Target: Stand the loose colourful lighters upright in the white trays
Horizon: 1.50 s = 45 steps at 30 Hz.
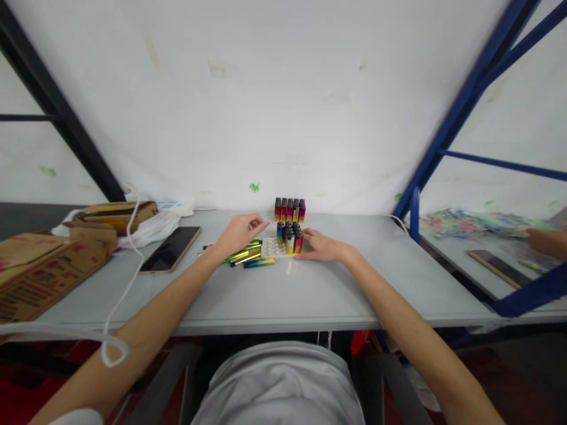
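Note:
A white tray with round holes [268, 248] lies on the table, its left part bare and its right part holding several upright lighters [290, 241] in blue, yellow and red. My right hand [321, 246] rests at the tray's right side, fingers apart around that edge, holding nothing visible. Above the loose lighters [245, 255] left of the tray is my left hand [239, 232], thumb and fingertips curled toward each other; whether something small is between them cannot be made out. Behind the tray stands a block of upright red, pink and yellow lighters [290, 210].
A dark phone [170, 250] lies to the left, near cardboard boxes [48, 268] and white plastic bags [159, 227]. A white cable [133, 283] hangs at the left. Blue frame bars [456, 112] rise at the right, beyond them another person's hand [547, 242].

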Motion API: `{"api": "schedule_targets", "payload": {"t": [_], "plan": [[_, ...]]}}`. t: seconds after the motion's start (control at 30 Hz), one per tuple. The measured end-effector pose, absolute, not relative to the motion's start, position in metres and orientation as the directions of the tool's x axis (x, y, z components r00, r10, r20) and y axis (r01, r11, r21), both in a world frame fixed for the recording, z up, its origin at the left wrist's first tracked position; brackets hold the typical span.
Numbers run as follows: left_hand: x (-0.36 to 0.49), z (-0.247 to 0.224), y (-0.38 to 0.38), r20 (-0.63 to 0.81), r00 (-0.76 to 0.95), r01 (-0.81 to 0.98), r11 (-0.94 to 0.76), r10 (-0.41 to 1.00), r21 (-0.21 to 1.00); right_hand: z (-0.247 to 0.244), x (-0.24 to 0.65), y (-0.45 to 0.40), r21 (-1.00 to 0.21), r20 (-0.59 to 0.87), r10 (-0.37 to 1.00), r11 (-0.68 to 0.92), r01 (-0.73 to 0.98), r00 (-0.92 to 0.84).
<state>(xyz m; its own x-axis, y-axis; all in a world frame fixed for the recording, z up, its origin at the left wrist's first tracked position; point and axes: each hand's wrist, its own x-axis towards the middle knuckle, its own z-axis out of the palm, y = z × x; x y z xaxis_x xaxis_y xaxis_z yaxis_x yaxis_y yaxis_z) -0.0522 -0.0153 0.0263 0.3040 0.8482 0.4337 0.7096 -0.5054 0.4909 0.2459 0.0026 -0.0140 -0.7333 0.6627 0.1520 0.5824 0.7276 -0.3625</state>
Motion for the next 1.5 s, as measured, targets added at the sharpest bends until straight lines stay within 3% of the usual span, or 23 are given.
{"api": "schedule_targets", "payload": {"t": [0.07, 0.23, 0.37, 0.53, 0.7, 0.83, 0.97, 1.07, 1.17, 1.3, 1.5], "plan": [[-0.070, 0.032, -0.009, 0.409, 0.290, 0.752, -0.470, 0.865, 0.461, -0.013, 0.246, 0.002, -0.362, 0.148, 0.659, 0.730, 0.580, -0.738], [-0.112, 0.033, 0.008, 0.166, 0.283, 0.887, -0.324, 0.945, 0.328, -0.011, 0.246, 0.001, -0.361, 0.134, 0.662, 0.726, 0.586, -0.738], [-0.118, 0.029, 0.011, 0.051, 0.306, 0.887, -0.304, 0.951, 0.348, -0.009, 0.246, 0.000, -0.354, 0.127, 0.661, 0.727, 0.589, -0.740], [-0.111, 0.023, 0.010, 0.139, 0.308, 0.863, -0.338, 0.941, 0.376, -0.008, 0.245, 0.000, -0.345, 0.120, 0.655, 0.732, 0.588, -0.746], [-0.103, 0.028, 0.004, 0.391, 0.233, 0.811, -0.400, 0.890, 0.428, -0.011, 0.246, 0.001, -0.333, 0.130, 0.655, 0.736, 0.589, -0.745], [-0.090, 0.038, -0.003, 0.452, 0.172, 0.668, -0.441, 0.875, 0.600, -0.012, 0.245, 0.003, -0.330, 0.133, 0.653, 0.738, 0.589, -0.745], [-0.075, 0.038, -0.004, 0.387, 0.157, 0.379, -0.418, 0.909, 0.826, -0.013, 0.245, 0.004, -0.332, 0.142, 0.653, 0.740, 0.585, -0.744], [-0.062, 0.032, -0.008, 0.304, 0.162, 0.160, -0.329, 0.939, 0.931, -0.014, 0.245, 0.004, -0.346, 0.138, 0.651, 0.738, 0.580, -0.746], [-0.051, 0.029, -0.016, 0.200, 0.238, 0.008, -0.208, 0.950, 0.978, -0.015, 0.246, 0.004, -0.352, 0.137, 0.656, 0.733, 0.582, -0.743], [-0.038, 0.026, -0.028, 0.139, 0.375, -0.004, -0.148, 0.916, 0.989, -0.014, 0.246, 0.003, -0.343, 0.141, 0.649, 0.741, 0.578, -0.748], [-0.022, 0.017, -0.029, 0.020, 0.389, -0.060, 0.004, 0.921, 0.998, -0.014, 0.246, 0.003, -0.351, 0.138, 0.658, 0.731, 0.585, -0.740]]}}
